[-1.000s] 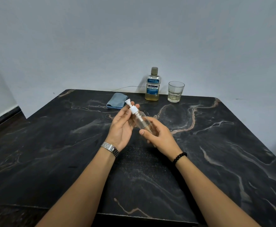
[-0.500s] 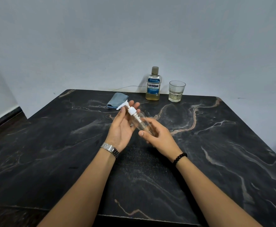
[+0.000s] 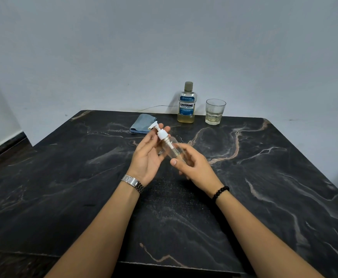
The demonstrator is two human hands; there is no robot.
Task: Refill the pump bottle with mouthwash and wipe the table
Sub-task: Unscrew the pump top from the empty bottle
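A small clear pump bottle (image 3: 172,150) with a white pump head (image 3: 161,135) is tilted to the left above the middle of the black marble table (image 3: 63,177). My right hand (image 3: 195,167) grips the bottle's body from below. My left hand (image 3: 146,157) pinches the white pump collar between thumb and fingers, with the fingers reaching up behind it. The bottle looks empty. A mouthwash bottle (image 3: 186,106) with a blue label and yellowish liquid low inside stands capped at the table's far edge. A folded blue cloth (image 3: 143,123) lies left of it.
A drinking glass (image 3: 214,112) with a little pale liquid stands right of the mouthwash bottle by the wall. A thin wire (image 3: 154,107) runs along the wall behind the table. The near table edge (image 3: 164,264) lies under my forearms.
The pump nozzle has turned round in my left fingers, from pointing up to pointing left. Both hands and the bottle stay in about the same place.
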